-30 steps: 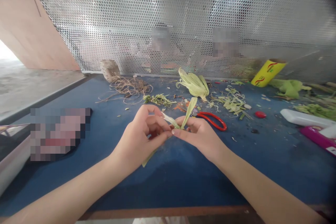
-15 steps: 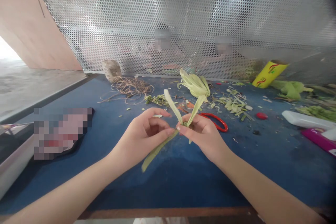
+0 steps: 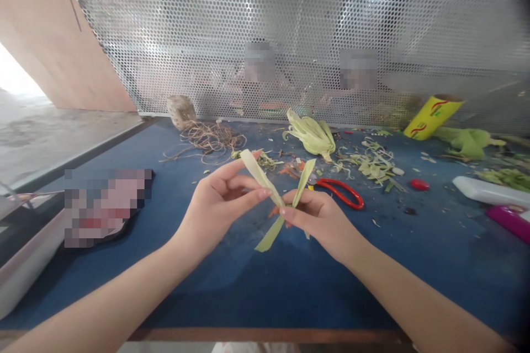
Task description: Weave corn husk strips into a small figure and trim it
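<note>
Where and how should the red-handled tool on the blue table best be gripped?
Probably pinched at the rounded end of its red handle, coming from the right and near side: the long loop lies on the table, pointing that way. The other end sits just beyond the right hand and is partly hidden by the pale green strips held there.

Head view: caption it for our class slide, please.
Right hand pinching pale green strips, left hand close by, above a blue table, a red-handled tool beyond.
</note>
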`<state>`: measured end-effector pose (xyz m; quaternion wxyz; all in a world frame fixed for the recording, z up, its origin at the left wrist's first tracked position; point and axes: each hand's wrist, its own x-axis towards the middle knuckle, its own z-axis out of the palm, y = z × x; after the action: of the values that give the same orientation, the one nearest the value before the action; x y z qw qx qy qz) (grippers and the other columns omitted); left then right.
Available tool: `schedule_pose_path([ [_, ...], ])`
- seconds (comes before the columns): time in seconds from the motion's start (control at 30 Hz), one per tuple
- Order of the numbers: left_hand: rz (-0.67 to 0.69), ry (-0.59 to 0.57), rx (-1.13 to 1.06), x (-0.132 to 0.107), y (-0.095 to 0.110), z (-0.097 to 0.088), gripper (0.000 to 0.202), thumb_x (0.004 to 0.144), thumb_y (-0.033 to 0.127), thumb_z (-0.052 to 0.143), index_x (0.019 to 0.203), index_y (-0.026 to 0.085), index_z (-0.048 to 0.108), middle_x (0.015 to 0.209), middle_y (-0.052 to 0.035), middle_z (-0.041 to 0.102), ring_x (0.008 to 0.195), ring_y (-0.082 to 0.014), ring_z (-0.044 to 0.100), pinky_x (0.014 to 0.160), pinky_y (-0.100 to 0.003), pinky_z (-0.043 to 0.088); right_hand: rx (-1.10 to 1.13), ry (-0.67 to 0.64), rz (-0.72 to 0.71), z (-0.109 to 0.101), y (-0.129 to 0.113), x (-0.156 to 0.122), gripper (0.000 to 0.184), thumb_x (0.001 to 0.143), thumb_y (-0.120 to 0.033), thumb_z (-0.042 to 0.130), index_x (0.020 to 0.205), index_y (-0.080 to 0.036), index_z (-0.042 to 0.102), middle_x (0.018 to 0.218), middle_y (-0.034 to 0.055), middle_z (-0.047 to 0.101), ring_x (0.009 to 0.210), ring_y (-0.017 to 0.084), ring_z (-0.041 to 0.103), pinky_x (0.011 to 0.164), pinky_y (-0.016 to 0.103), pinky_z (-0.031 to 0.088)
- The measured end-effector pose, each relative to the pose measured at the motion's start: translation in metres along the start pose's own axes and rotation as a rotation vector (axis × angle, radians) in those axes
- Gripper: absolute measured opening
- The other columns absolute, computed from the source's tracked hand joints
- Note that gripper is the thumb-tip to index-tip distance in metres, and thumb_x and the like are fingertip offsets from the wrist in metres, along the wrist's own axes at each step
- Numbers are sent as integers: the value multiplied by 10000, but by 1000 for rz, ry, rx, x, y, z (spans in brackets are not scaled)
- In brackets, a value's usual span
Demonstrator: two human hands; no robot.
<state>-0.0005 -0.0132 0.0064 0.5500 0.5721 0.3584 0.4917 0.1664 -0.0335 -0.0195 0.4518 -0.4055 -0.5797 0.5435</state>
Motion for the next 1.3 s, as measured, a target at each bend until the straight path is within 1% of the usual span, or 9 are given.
schedule_pose_path([
  [0.27, -68, -53, 2, -1, 4, 3, 434, 667, 141, 700, 1084, 177, 588, 673, 22, 695, 624, -116, 638, 676, -222, 516, -49, 40, -39, 5, -3, -2, 137, 705, -312, 648, 766, -197, 691, 739, 18, 664, 663, 139, 565, 624, 264, 452],
  [0.43, 1, 54, 79, 0, 1, 0, 176, 639, 146, 722, 803, 167, 662, 818, -1, 707, 692, -124, 639, 686, -220, 512, -63, 54, -27, 5, -5, -3, 125, 715, -304, 639, 757, -202, 697, 741, 17, 674, 650, 135, 567, 613, 256, 451],
  [0.6, 13, 114, 76, 4, 2, -4, 347, 652, 182, 723, 981, 182, 616, 689, 24, 680, 682, -114, 622, 701, -220, 495, -111, 45, 3, 3, -2, -1, 205, 728, -375, 619, 711, -189, 704, 629, 9, 630, 609, 127, 547, 574, 242, 431],
  [0.7, -46, 46, 53, 4, 0, -1, 430, 692, 224, 692, 1093, 172, 545, 687, 15, 664, 656, -113, 609, 636, -212, 483, -117, 85, -24, 2, 1, 1, 233, 733, -403, 606, 731, -196, 712, 677, 15, 654, 699, 162, 586, 635, 265, 448],
  [0.77, -84, -21, 45, 3, -3, 3, 418, 700, 251, 681, 1079, 159, 532, 763, -14, 665, 682, -125, 605, 600, -216, 478, -79, 101, -77, 1, 2, 2, 258, 764, -414, 573, 871, -222, 708, 802, 23, 673, 801, 185, 596, 731, 296, 457],
  [0.87, -91, -139, 51, -1, -8, 8, 334, 661, 238, 709, 953, 146, 576, 948, -63, 645, 791, -155, 603, 692, -262, 490, -49, 86, -168, 1, 5, 2, 331, 852, -431, 438, 1053, -270, 647, 1002, 40, 636, 955, 195, 561, 872, 346, 418],
  [0.97, -105, -160, 32, -2, -13, 12, 322, 626, 202, 733, 906, 151, 583, 918, -54, 659, 827, -172, 612, 752, -291, 489, -167, 93, -258, 1, 6, 1, 306, 876, -386, 417, 1087, -307, 623, 1115, 41, 565, 1102, 191, 466, 965, 353, 348],
  [1.07, -129, -163, -17, -3, -15, 14, 287, 638, 181, 722, 895, 162, 596, 864, -29, 691, 794, -161, 639, 734, -266, 501, -236, 87, -282, 1, 6, 2, 259, 841, -346, 498, 1062, -336, 631, 1151, 35, 531, 1175, 197, 389, 983, 358, 328],
  [1.3, -93, -130, 93, -6, -11, 13, 153, 681, 200, 684, 826, 159, 656, 738, -12, 717, 722, -159, 665, 685, -235, 514, 49, 166, -242, -3, 10, 8, 89, 716, -314, 656, 780, -310, 717, 989, 37, 593, 1091, 225, 463, 857, 373, 422],
])
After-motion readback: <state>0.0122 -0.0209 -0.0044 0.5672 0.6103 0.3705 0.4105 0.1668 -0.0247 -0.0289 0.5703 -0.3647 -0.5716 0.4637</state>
